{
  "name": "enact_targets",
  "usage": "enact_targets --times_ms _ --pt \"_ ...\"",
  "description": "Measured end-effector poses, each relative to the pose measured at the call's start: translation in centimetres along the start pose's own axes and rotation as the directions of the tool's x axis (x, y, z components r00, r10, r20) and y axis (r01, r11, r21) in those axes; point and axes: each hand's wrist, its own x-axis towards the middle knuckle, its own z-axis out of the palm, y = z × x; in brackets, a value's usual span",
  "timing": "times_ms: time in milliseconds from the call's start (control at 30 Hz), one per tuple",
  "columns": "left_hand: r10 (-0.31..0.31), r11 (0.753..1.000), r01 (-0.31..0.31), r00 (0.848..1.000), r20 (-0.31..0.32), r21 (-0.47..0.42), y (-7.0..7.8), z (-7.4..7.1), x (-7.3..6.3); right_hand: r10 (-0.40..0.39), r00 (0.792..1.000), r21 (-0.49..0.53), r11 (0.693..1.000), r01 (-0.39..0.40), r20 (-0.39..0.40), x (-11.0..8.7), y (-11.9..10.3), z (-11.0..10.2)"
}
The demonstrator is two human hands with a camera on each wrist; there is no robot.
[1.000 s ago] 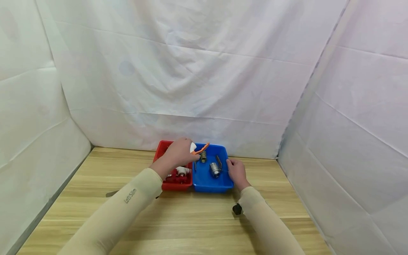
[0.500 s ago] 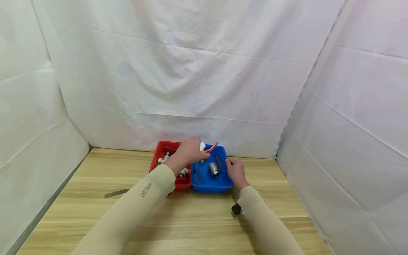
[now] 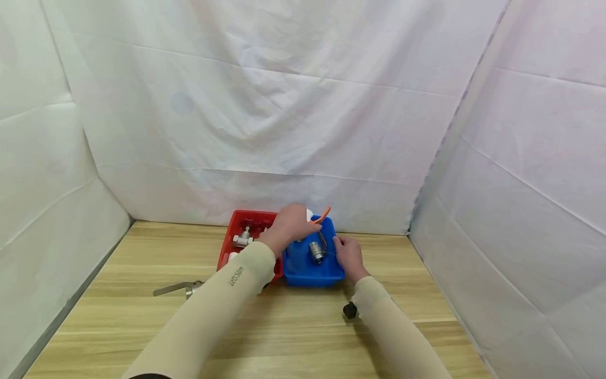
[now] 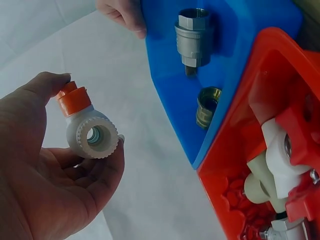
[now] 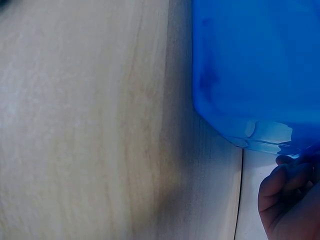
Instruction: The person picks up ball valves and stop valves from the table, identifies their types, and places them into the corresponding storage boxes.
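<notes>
My left hand [image 3: 291, 226] grips a white plastic ball valve [image 4: 95, 135] with an orange handle [image 3: 323, 215], held over the back of the blue bin [image 3: 300, 266]. In the left wrist view the thumb presses the orange part while the other fingers curl under the white body. My right hand [image 3: 350, 255] pinches the right rim of the blue bin. Inside that bin lie a silver metal valve [image 3: 316, 252] with a lever and a brass fitting [image 4: 207, 107]. The left forearm covers part of the red bin [image 3: 255, 211].
Side by side with the blue bin, the red bin holds several white, red and metal valves [image 3: 243, 239]. A metal lever-handled valve [image 3: 170, 289] lies on the wooden table [image 3: 118, 326], partly behind the left sleeve. White cloth [image 3: 293, 131] hangs behind and at both sides.
My left hand has moved right with the white valve, from the red bin's edge to over the blue bin. More of the red bin and the table valve shows. The right hand stays on the rim.
</notes>
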Motion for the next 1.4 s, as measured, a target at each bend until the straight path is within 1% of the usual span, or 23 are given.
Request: enact_targets --times_ms 200,333,700,833,1033,1233,1367,1400 --pt "-0.028 1.0 0.028 1.0 0.006 -0.002 0.2 0.8 0.7 0.001 1.0 -0.006 1.0 -0.001 0.003 0.0 0.0 -0.2" --pt "-0.06 0.998 0.06 0.998 0.03 0.01 0.3 1.3 1.1 0.008 1.0 -0.009 1.0 -0.008 0.006 0.0 0.1 -0.3" --pt "-0.084 0.992 0.077 0.994 0.072 0.096 0.8 1.9 1.0 0.006 1.0 -0.001 1.0 -0.006 -0.003 0.2 0.3 -0.1" --pt "-0.113 0.99 0.103 0.99 0.09 0.1 0.8 2.4 1.2 0.012 1.0 -0.009 1.0 -0.012 -0.002 0.2 0.2 -0.1" --pt "-0.153 0.982 0.137 0.981 0.118 0.131 0.6 3.4 1.4 0.016 1.0 -0.019 1.0 -0.016 -0.006 0.3 0.0 -0.2" --pt "-0.211 0.968 0.187 0.968 0.137 0.165 0.0 4.4 2.3 0.001 1.0 -0.035 0.999 -0.001 -0.014 0.5 0.1 -0.1" --pt "-0.229 0.966 0.207 0.963 0.14 0.154 -0.3 4.7 2.3 0.002 1.0 -0.024 1.0 -0.003 -0.016 0.3 0.1 0.0" --pt "-0.227 0.967 0.206 0.964 0.136 0.15 -0.4 4.7 2.2 0.004 1.0 -0.023 1.0 -0.005 -0.018 0.3 0.1 0.0"
